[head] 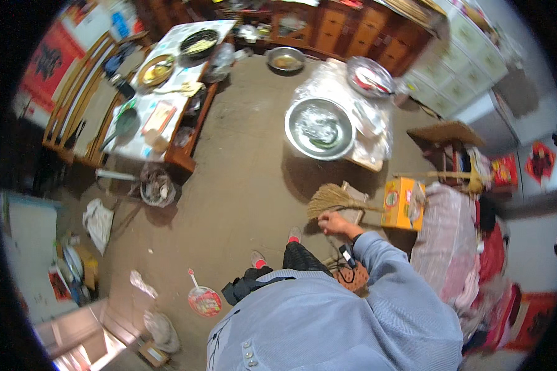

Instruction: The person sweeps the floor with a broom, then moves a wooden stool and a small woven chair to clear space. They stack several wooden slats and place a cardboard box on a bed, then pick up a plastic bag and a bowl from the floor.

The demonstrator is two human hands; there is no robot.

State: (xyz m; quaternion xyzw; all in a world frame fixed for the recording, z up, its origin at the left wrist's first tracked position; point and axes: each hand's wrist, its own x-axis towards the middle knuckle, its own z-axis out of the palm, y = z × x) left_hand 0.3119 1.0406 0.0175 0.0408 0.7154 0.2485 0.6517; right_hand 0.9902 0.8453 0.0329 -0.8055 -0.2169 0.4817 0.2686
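My right hand [333, 222] is out in front of my body, its fingers loosely curled. It overlaps the lower edge of the bristles of a straw broom [328, 199], and I cannot tell whether it touches them or holds anything. The broom's handle points right, to a yellow cardboard box [403, 204]. Past the broom, a large metal basin [320, 128] with water and something green in it sits on a low table [373, 162] covered in clear plastic. My left hand is out of view.
On the left, a long table [169, 118] with a patterned cover bears dishes. A lined waste bin [158, 190] stands at its near end. A smaller metal bowl [285, 60] is on the floor. A round hand fan [204, 300] lies left of me, and a perforated brick [352, 277] is by my right leg.
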